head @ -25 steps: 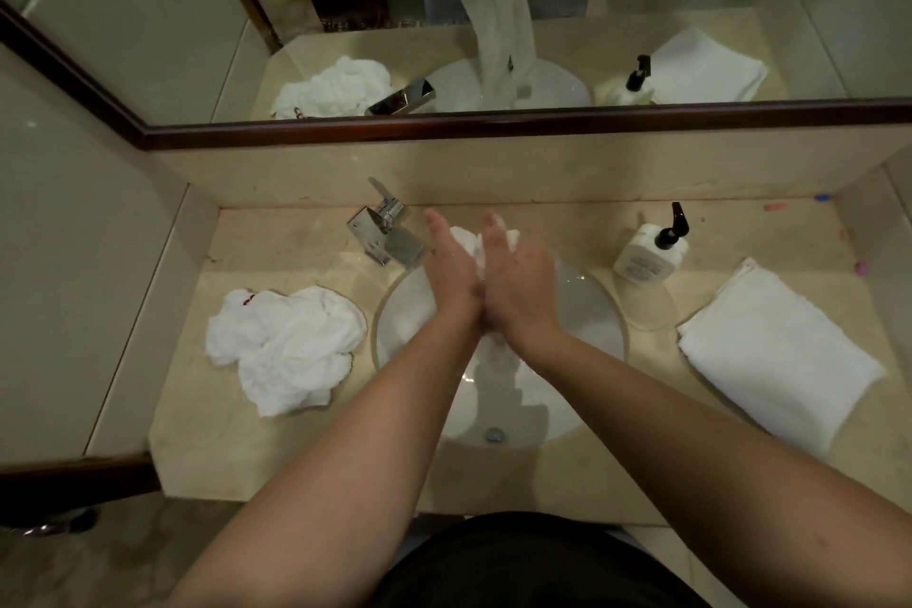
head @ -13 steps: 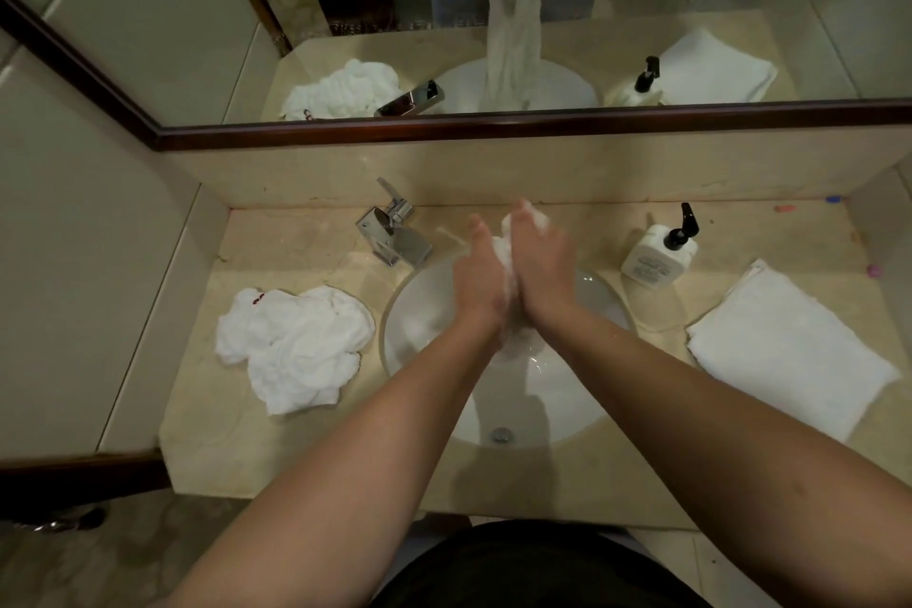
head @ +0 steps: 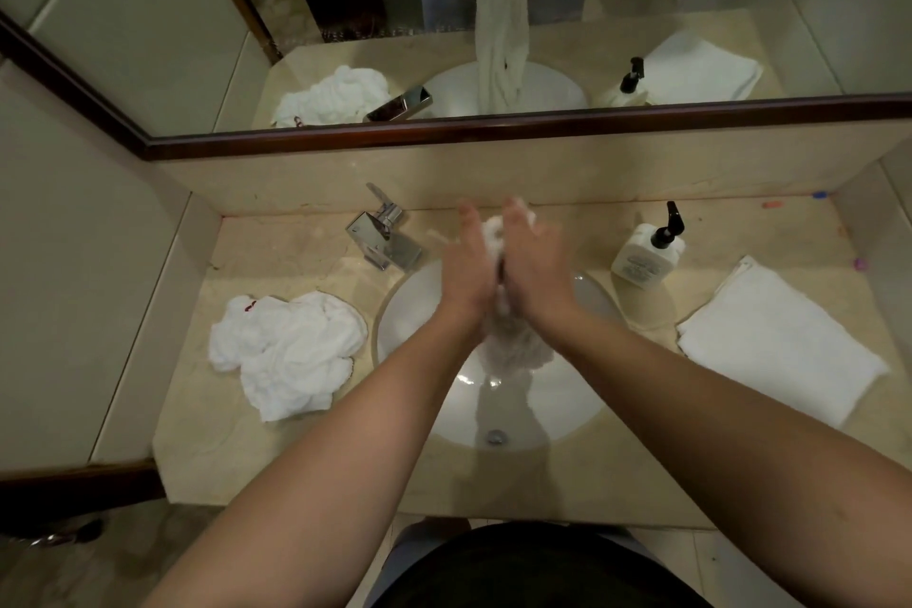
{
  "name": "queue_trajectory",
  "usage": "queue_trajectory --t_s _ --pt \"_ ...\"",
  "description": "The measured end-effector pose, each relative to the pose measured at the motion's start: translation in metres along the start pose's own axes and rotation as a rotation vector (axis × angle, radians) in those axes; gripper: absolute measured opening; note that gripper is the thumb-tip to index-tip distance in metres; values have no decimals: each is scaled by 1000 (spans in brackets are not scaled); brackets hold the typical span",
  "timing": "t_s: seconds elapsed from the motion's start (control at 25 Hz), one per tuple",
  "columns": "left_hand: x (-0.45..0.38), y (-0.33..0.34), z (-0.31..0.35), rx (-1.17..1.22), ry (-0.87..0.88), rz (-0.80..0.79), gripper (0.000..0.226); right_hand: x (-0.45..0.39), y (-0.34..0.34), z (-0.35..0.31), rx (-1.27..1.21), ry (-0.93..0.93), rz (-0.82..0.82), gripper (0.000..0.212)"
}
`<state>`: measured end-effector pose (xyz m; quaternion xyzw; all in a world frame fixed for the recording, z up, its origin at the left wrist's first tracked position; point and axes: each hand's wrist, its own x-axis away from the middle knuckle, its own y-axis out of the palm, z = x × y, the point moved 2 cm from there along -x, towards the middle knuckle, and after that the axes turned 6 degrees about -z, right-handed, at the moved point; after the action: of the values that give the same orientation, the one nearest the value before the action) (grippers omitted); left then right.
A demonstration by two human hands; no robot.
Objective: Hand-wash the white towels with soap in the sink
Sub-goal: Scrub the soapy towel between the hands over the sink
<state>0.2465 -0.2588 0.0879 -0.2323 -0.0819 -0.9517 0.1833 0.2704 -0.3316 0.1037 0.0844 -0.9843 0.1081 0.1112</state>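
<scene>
- A white towel (head: 498, 237) hangs over the sink (head: 419, 306), pressed between the left hand (head: 466, 269) and right hand (head: 535, 264), palms together, fingers nearly straight.
- Since a second ago the hands have slid along each other and risen slightly: scrubbing appears to be under way.
- Left of the sink lies a crumpled towel (head: 288, 351); right, a folded towel (head: 779, 341) and soap bottle (head: 641, 257).
- The faucet (head: 385, 237) stands behind-left, nothing obstructing.

Both forearms are bare from elbow to wrist — no sleeves, watch, bracelet or rings show on the left hand (head: 466, 272) or the right hand (head: 535, 262). At the lower edge of the view the person's torso is covered by a black top (head: 538, 568), with a strip of pale grey-blue garment beside it — its kind cannot be told.
</scene>
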Motion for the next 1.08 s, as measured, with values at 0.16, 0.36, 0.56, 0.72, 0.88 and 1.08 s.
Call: queue_trajectory --t_s 0.16,0.36,0.56,0.72,0.88,1.08 --pt "4 2 9 33 -76 98 68 12 2 -3 24 8 -39 63" --pt "17 11 6 11 1 76 70 2 -8 -3 5 8 33 67" --pt "10 4 6 64 -46 139 64 12 0 1 18 -83 -23 59" --pt "11 6 8 160 -115 152 68 14 1 -2 -30 -18 3 57" --pt "15 12 5 149 -69 92 84 14 -7 2 23 -45 17 56" --pt "15 13 12 151 -50 122 74 16 -7 6 37 -56 -83 58"
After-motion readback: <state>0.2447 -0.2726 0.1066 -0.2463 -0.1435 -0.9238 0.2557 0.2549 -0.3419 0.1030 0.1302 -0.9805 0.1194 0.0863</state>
